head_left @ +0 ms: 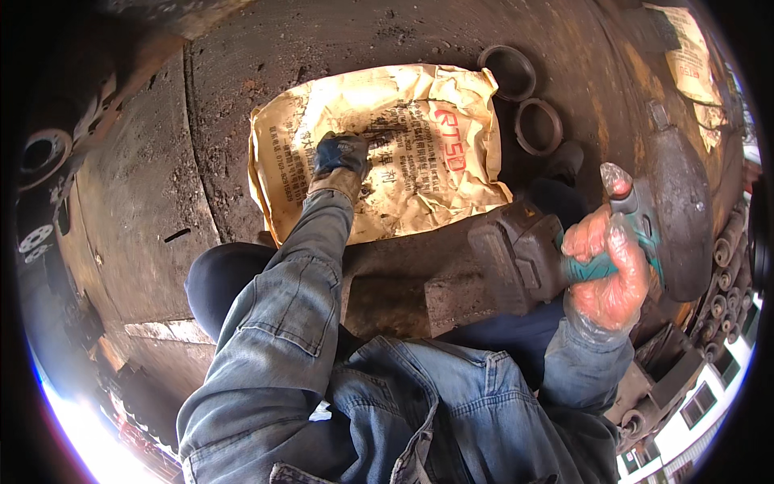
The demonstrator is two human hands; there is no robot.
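Observation:
A creased yellow-tan paper sack (395,206) with dark print lies flat in front of me, smudged with black dirt. My left hand (342,155), in a dark blue and tan work glove, rests on the sack left of its middle. Its fingers look curled in, and what they hold, if anything, is hidden. On the right, my right hand (609,270), in a clear plastic glove, is wrapped round the teal handle of a cordless impact wrench (681,210). One finger stretches along the tool, whose drive end points away from me. Its dark battery block (516,256) is toward the left.
Two dark metal rings (538,127) lie on the grimy brown surface (161,173) beyond the sack's right corner. Another paper sack (687,56) is at the far right. Rows of rollers (730,250) stand along the right rim, and a round metal part (44,157) at the left.

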